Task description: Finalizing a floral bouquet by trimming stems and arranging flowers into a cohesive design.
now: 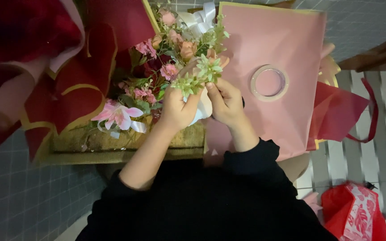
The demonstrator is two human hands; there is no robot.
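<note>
Both hands meet just left of the pink wrapping sheet [287, 58], at its near edge, and pinch a pale green sprig [199, 76] between them, so that its leafy tufts stand up clear of the knuckles. The left hand [177, 107] is curled shut round the lower stem together with a bit of white material, perhaps ribbon or tissue, which shows below its fingers; the right hand [224, 102] closes thumb and fingertips on the stem from the other side, steadying it. Held this way, the sprig seems kept upright for fitting or binding, though what the fingertips do underneath is hidden. The sprig is light yellow-green, with small pointed leaves in clusters, and looks artificial. Left of the sheet lies a heap of pink and peach artificial flowers [157, 67], a pink lily [119, 114] nearest the person. On the sheet rests a clear tape roll [269, 83]. Dark red wrapping paper [81, 67] with gold edging lies beyond the flowers, farthest left of the sheet.
</note>
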